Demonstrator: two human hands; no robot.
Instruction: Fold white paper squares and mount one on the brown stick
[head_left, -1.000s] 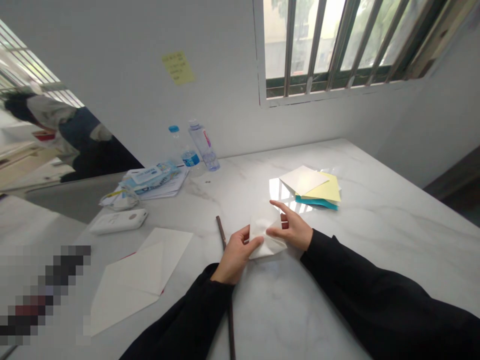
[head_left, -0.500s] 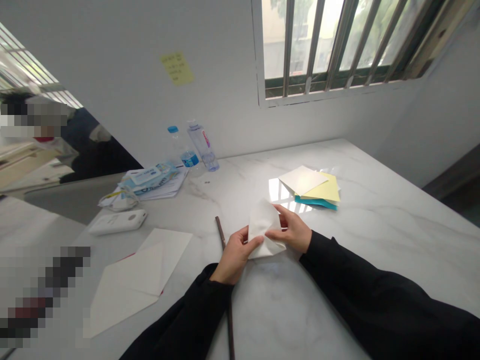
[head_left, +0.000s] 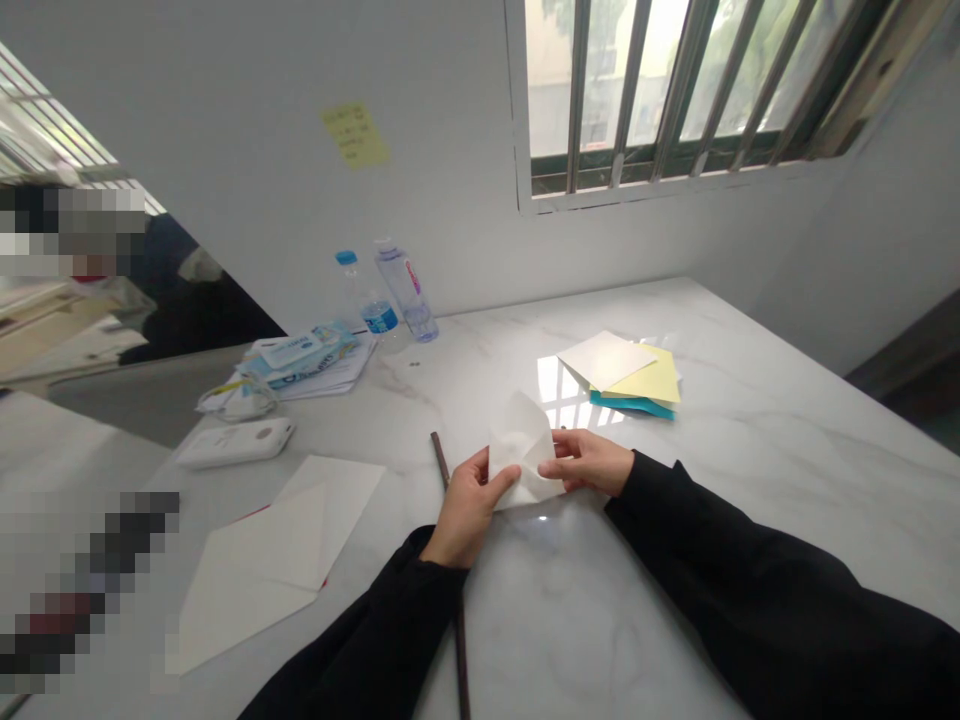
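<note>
A folded piece of white paper [head_left: 521, 430], shaped like a small envelope with a raised top flap, is held just above the marble-patterned table [head_left: 570, 620]. My left hand [head_left: 469, 505] pinches its left side, thumb on the front and fingers behind. At the right edge, my right hand [head_left: 592, 462] grips the paper between thumb and fingers. Beneath my left wrist runs a thin dark brown stick [head_left: 461, 660], partly hidden by the hand and sleeve.
Sheets of white, yellow and teal paper [head_left: 652, 375] lie at the back right. More white paper [head_left: 262, 560] rests at the left, near a white device [head_left: 236, 443]. Two plastic bottles [head_left: 405, 290] stand by the wall beside a blue-white packet [head_left: 300, 355]. A person [head_left: 187, 300] appears far left.
My right hand has shifted slightly down and right, now lower on the paper's edge. The paper's top flap stands more open, and the paper has moved a little left.
</note>
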